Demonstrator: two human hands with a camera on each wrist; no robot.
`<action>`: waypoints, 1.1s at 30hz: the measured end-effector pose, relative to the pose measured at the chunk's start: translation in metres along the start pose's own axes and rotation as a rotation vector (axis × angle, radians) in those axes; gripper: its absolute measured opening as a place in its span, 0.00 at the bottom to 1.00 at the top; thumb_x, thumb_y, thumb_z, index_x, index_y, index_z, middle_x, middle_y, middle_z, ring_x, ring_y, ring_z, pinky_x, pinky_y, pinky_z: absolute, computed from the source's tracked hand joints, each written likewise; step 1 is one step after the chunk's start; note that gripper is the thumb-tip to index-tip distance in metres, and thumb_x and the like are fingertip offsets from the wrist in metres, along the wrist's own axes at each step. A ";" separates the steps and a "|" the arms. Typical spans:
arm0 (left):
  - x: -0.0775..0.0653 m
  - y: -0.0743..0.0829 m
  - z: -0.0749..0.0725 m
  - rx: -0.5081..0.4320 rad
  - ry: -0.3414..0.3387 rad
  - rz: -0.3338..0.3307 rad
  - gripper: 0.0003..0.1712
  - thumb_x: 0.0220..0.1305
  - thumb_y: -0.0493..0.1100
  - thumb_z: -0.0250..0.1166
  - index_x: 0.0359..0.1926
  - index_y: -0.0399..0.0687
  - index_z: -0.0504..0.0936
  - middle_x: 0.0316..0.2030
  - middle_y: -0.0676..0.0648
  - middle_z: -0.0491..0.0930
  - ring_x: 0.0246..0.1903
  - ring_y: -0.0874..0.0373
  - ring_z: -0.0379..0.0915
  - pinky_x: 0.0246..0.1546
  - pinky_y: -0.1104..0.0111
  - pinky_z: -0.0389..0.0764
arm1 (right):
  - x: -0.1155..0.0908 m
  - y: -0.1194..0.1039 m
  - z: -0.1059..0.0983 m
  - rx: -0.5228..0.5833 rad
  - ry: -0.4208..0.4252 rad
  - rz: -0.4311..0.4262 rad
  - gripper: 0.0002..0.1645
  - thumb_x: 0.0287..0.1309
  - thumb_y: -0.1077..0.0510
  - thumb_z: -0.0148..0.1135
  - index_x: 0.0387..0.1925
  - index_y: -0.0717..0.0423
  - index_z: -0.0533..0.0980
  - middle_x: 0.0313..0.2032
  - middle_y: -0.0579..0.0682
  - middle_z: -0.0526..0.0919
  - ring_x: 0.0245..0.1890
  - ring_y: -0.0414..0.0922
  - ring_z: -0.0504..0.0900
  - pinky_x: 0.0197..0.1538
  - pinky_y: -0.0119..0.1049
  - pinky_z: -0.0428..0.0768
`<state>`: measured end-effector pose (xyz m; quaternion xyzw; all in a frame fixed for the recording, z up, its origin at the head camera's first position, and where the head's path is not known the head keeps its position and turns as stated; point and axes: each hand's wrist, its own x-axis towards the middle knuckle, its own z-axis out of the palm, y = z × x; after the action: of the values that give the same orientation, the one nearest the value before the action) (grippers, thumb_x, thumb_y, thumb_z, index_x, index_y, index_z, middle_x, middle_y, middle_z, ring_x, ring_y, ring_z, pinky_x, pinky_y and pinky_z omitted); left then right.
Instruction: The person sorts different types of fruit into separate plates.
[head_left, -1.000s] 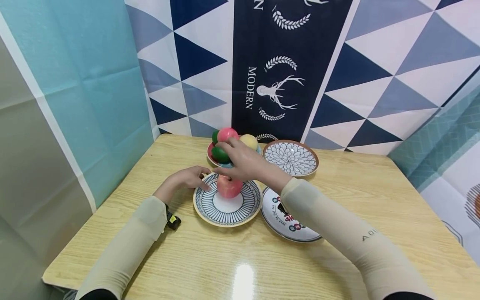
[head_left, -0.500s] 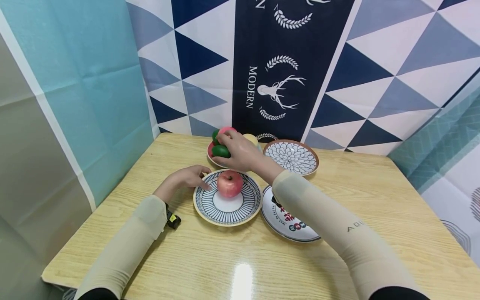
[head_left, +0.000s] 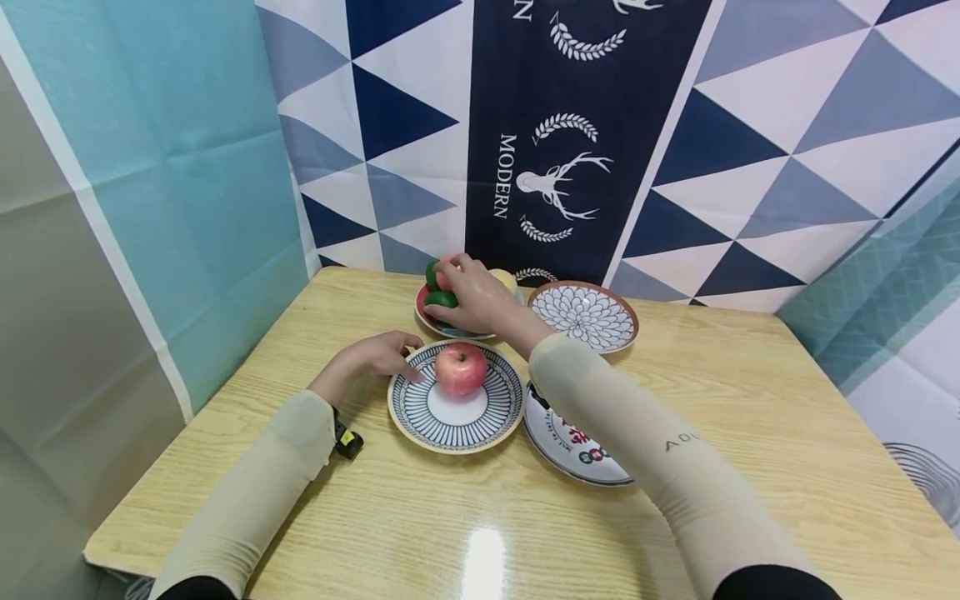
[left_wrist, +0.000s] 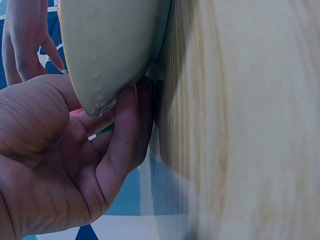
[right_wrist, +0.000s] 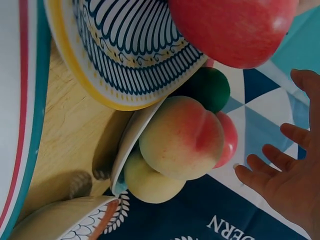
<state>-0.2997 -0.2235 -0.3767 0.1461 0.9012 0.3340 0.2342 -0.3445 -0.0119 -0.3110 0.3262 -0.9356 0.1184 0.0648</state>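
In the head view, my left hand [head_left: 382, 354] grips the left rim of a blue-striped plate [head_left: 405, 425]. The left wrist view shows the thumb by the plate's edge and fingers curled against its underside [left_wrist: 120, 45]. A red apple [head_left: 461, 370] sits in this plate. My right hand [head_left: 476, 296] is over the fruit plate behind, its fingers loosely spread in the right wrist view and nothing held. Around it are a green fruit [head_left: 441, 299], a yellow fruit [head_left: 504, 280] and a peach [right_wrist: 180, 137]; the hand hides part of this pile from the head.
A brown-rimmed plate with a petal pattern [head_left: 583, 317] stands at the back right. A white printed plate [head_left: 577, 462] lies right of the striped one, partly under my right forearm. Patterned cloth [head_left: 405, 108] hangs behind the wooden table [head_left: 420, 517].
My right hand has drawn back from above the apple toward the fruit plate, uncovering the apple. The left hand stays at the striped plate's rim.
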 end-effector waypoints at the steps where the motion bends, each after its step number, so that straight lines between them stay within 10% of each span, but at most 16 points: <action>1: 0.000 0.000 0.000 0.004 0.001 0.000 0.28 0.68 0.40 0.72 0.66 0.37 0.77 0.59 0.37 0.80 0.58 0.45 0.76 0.56 0.58 0.79 | 0.002 0.001 0.001 -0.002 0.004 0.002 0.43 0.69 0.34 0.64 0.75 0.50 0.67 0.70 0.58 0.67 0.62 0.54 0.71 0.62 0.48 0.77; 33: 0.003 -0.001 -0.002 -0.019 -0.011 -0.004 0.25 0.67 0.39 0.73 0.62 0.39 0.79 0.54 0.39 0.82 0.51 0.49 0.77 0.50 0.62 0.80 | 0.037 0.038 0.012 -0.033 0.028 0.188 0.43 0.70 0.36 0.64 0.78 0.49 0.64 0.67 0.61 0.67 0.65 0.57 0.67 0.62 0.56 0.78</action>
<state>-0.3032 -0.2242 -0.3763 0.1441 0.8969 0.3415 0.2411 -0.3977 -0.0076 -0.3221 0.2340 -0.9630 0.1132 0.0717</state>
